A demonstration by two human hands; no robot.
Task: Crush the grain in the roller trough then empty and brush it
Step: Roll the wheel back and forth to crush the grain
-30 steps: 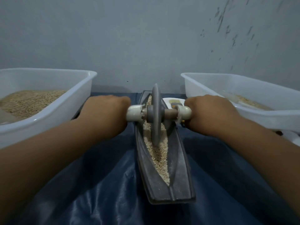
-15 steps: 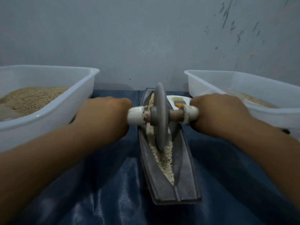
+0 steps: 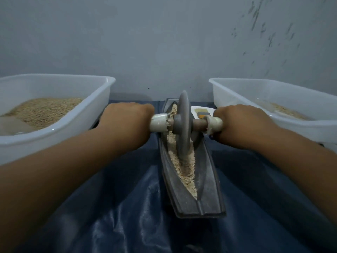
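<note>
Nearest, a dark blue sheet is covering the bench, and the long grey roller trough is lying on it, running away toward the wall. Crushed grain is sitting along its groove. Further in, the grey roller wheel is standing upright in the groove on the grain. Both hands are gripping its axle: the left hand is curling round the white left handle, the right hand round the right one. Beyond, a left white tub is holding grain and a right white tub is standing opposite, with a brush lying between trough and right tub.
</note>
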